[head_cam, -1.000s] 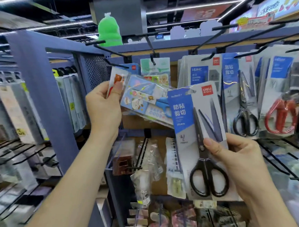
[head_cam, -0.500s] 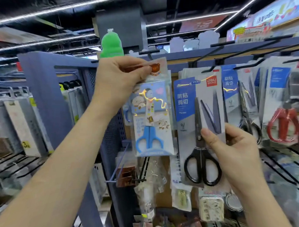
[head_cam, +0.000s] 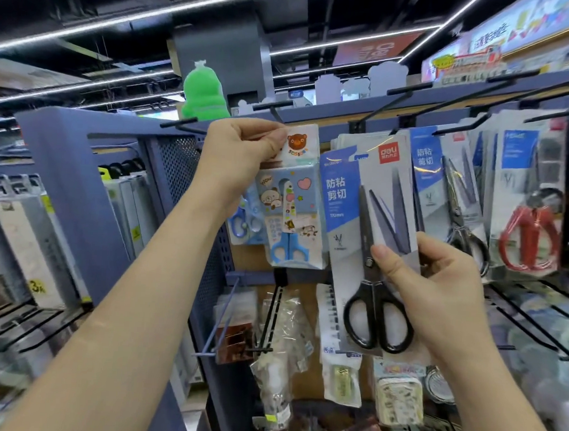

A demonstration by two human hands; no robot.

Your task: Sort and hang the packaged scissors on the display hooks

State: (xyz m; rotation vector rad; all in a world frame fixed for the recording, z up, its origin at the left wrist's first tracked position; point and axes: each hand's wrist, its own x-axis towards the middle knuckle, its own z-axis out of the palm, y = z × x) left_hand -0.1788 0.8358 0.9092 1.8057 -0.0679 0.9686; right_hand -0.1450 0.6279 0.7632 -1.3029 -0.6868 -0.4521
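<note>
L hand (head_cam: 243, 158) was up at the top row, thumb & curled fingers pinching the bear header of the kids' pack (head_cam: 296, 222). Pack hung upright, blue handles down, just under a black hook (head_cam: 271, 105); couldn't tell if its hole was on the hook. Behind it, to the left, a 2nd blue pack (head_cam: 244, 220) hung by the mesh panel (head_cam: 181, 165).

R hand (head_cam: 436, 287) gripped the black pack (head_cam: 373, 235) by its right edge: thumb across the front near the scissors' pivot, fingers curled round the back. Pack was upright, handles down, just beside the kids' pack, its top in front of a stack (head_cam: 341, 143) of like cards. On a hook or not: couldn't tell.

Right of that hung a grey pack (head_cam: 456, 203), then a red pack (head_cam: 530, 226), both under hooks. A green toy (head_cam: 202, 94) stood on the shelf top, above & left of the L hand. Lower row had small clear bags (head_cam: 285, 319).
</note>
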